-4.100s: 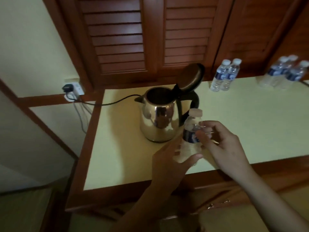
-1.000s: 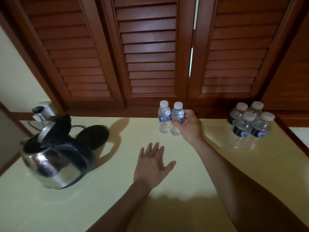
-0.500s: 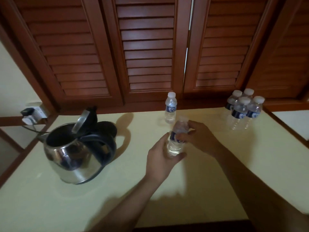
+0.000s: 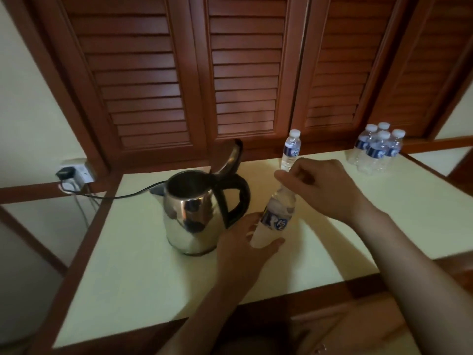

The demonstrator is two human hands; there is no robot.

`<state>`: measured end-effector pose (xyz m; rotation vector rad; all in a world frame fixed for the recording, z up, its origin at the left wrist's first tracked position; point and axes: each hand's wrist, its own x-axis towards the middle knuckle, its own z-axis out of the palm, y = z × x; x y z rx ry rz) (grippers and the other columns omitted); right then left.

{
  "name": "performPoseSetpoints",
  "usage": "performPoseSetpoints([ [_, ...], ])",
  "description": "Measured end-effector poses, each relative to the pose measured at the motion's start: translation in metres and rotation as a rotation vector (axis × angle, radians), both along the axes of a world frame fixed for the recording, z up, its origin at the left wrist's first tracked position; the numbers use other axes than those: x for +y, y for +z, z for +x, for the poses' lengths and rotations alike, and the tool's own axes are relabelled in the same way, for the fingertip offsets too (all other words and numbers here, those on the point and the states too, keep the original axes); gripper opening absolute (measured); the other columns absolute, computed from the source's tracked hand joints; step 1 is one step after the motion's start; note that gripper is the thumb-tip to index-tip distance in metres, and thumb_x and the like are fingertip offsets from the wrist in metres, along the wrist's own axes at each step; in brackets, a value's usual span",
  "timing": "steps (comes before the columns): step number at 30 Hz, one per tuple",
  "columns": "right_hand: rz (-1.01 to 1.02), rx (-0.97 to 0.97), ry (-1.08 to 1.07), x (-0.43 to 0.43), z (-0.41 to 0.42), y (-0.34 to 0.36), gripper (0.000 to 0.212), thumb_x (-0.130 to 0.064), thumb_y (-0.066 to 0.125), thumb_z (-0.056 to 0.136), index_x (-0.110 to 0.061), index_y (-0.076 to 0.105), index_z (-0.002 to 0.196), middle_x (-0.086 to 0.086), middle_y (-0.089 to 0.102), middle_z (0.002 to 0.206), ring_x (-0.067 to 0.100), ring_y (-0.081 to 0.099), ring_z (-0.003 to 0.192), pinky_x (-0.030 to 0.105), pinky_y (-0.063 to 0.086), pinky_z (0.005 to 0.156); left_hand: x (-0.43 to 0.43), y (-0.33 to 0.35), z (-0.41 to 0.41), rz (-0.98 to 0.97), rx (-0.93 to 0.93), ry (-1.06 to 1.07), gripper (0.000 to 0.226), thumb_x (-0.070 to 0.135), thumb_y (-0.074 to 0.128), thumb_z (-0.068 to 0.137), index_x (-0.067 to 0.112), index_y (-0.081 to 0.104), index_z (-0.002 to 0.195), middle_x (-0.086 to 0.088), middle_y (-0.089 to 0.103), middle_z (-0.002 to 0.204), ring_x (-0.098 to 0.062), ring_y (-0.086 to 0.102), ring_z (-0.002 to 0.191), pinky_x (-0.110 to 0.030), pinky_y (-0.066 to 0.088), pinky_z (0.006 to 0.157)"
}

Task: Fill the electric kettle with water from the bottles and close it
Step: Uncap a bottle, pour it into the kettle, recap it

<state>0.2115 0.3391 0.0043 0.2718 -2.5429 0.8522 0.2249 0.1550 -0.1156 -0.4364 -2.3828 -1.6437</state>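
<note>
single head view, looking forward and down, close over the countertop [image 4: 143, 252], facing louvered doors [image 4: 245, 73]

The bench [image 4: 143, 283] has a pale yellow top framed by a reddish-brown wooden edge. On it, left of centre, stands a steel kettle [image 4: 194, 219] with its lid [image 4: 230, 156] tipped up and its black handle turned to the right. A black cord [image 4: 122, 196] runs from behind the kettle across the top and off the left edge. At the back stands a single capped bottle [image 4: 291, 149]. At the back right corner a cluster of capped bottles [image 4: 376, 149] stands close together.
</note>
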Motion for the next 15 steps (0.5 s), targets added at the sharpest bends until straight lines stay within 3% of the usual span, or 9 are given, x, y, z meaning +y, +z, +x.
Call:
performPoseSetpoints([
  [3,0.156,-0.048,-0.055,-0.032,0.006,0.01,0.042,-0.062,0.06,0.084,-0.023,0.06,0.068,-0.007,0.056,0.057,0.006,0.054,0.059,0.017,0.036,0.049,-0.032,0.006,0.013,-0.007,0.024,0.01,0.048,0.042,0.09,0.07,0.04,0.066,0.112,0.021,0.073,0.101,0.004,0.069,0.092,-0.027,0.061,0.079],
  [9,0.199,-0.115,0.193,-0.085,0.008,0.03,0.034,-0.051,0.059,0.089,-0.02,0.059,0.075,-0.005,0.059,0.062,0.009,0.054,0.057,0.025,0.04,0.051,-0.093,0.016,0.018,0.034,0.015,0.019,0.044,0.036,0.093,0.066,0.049,0.066,0.098,0.02,0.075,0.093,-0.001,0.073,0.079,-0.032,0.063,0.069],
  [13,0.247,-0.154,0.341,-0.101,0.002,0.039,0.016,-0.04,0.061,0.092,-0.024,0.064,0.092,-0.008,0.066,0.081,0.007,0.061,0.074,0.038,0.051,0.067,-0.117,0.026,0.017,0.033,-0.018,-0.003,0.05,0.026,0.095,0.064,0.051,0.064,0.095,0.026,0.074,0.094,0.003,0.072,0.08,-0.026,0.063,0.069],
  [15,0.242,-0.162,0.404,-0.105,0.0,0.042,0.013,-0.032,0.064,0.092,-0.025,0.065,0.104,-0.011,0.066,0.094,0.005,0.062,0.087,0.038,0.053,0.076,-0.126,0.028,0.016,0.05,-0.025,0.017,0.053,0.024,0.096,0.062,0.049,0.064,0.096,0.024,0.074,0.09,0.004,0.071,0.082,-0.021,0.061,0.069],
])
